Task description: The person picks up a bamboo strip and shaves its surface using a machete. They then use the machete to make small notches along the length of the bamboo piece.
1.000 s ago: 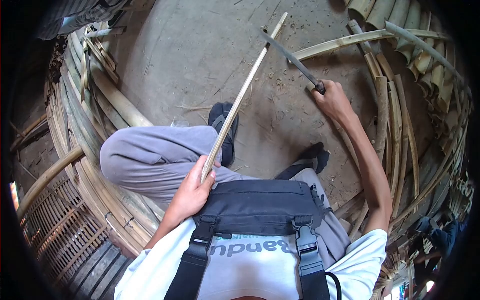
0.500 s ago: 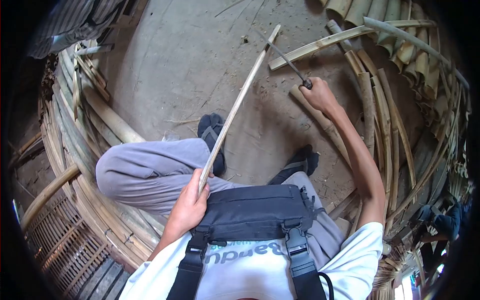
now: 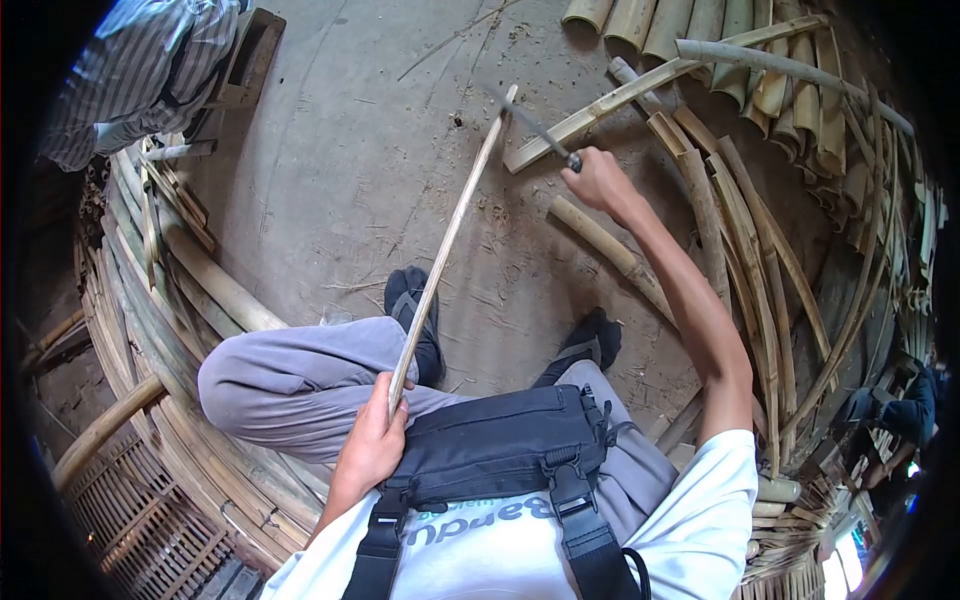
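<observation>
My left hand (image 3: 378, 440) is closed around the lower end of a long pale bamboo strip (image 3: 450, 240), close beside a black bag at my lap. The strip slants up and away from me, past my right foot in its dark sandal-like footwear. Gripped by its dark handle in my right hand (image 3: 603, 183) is a long knife (image 3: 545, 135). Its blade, smeared by motion, crosses the strip just below the far tip. Under that hand, a short length of bamboo (image 3: 610, 245) lies on the floor.
Split bamboo culms (image 3: 720, 50) lie stacked at upper right, with a bamboo strip (image 3: 600, 105) reaching from them. More bamboo pieces (image 3: 735, 240) curve along my right. Bamboo poles (image 3: 220, 240) line my left. Another person's striped clothing (image 3: 160, 70) shows at upper left, beside a wooden bench (image 3: 250, 60).
My right hand has moved forward, bringing the knife blade nearer the strip's far tip. The whole view has shifted slightly. My left hand keeps its hold on the strip.
</observation>
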Demonstrator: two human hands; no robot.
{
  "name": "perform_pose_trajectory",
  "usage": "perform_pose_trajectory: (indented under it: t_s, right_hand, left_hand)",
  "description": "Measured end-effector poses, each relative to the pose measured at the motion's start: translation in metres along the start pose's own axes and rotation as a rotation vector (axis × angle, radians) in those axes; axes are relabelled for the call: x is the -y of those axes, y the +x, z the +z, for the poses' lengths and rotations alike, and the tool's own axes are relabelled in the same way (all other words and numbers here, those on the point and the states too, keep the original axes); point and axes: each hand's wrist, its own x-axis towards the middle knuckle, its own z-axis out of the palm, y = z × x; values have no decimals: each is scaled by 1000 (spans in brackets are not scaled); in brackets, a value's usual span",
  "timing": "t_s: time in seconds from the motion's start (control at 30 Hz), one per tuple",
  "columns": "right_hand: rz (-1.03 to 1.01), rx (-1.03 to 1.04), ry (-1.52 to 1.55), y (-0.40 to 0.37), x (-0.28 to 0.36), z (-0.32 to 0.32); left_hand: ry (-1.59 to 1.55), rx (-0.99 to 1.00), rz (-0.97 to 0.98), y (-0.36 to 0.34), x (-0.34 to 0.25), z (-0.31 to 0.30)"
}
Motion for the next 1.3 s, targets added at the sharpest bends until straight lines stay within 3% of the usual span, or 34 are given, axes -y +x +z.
perform_pose_trajectory:
  t_s: [0.1,0.2,0.3,0.47,0.63,0.7,0.83,0.9,1.0,1.1,1.17,1.23,1.3]
  right_hand:
    - [-156,21,-4,-10,3,13]
    - [-23,-46,77,4,-18,19]
    - [32,-115,-30,23,-19,7]
    - [-105,-57,-51,-7,-14,16]
    - [25,-64,-17,6,-15,15]
    - [-99,-196,-30,3,-13,11]
    - [-152,-171,-20,-27,-1,6]
    - [-177,-107,-1,-56,17,6]
    - [-307,-31,138,-102,43,17]
    - [-382,246,195,-140,73,30]
    - [-388,377,189,-158,88,41]
    - [-548,288,84,-171,90,55]
    - [-532,356,-4,-168,94,52]
  left_hand:
    - [1,10,-7,2,6,0]
    - [-20,5,-16,-2,-1,-1]
    - [-42,6,15,-1,5,1]
    - [-31,-5,36,0,12,2]
    - [28,14,72,-2,17,-9]
    - [-889,354,-76,-1,25,-24]
    - [-922,245,24,-3,30,-34]
    - [-871,207,-81,-3,16,-43]
    - [-665,97,-30,10,16,-36]
    - [-646,64,94,26,22,-25]
    - [-744,80,46,28,14,-21]
    - [-785,46,-158,35,22,-14]
    - [-770,-4,-165,37,24,-7]
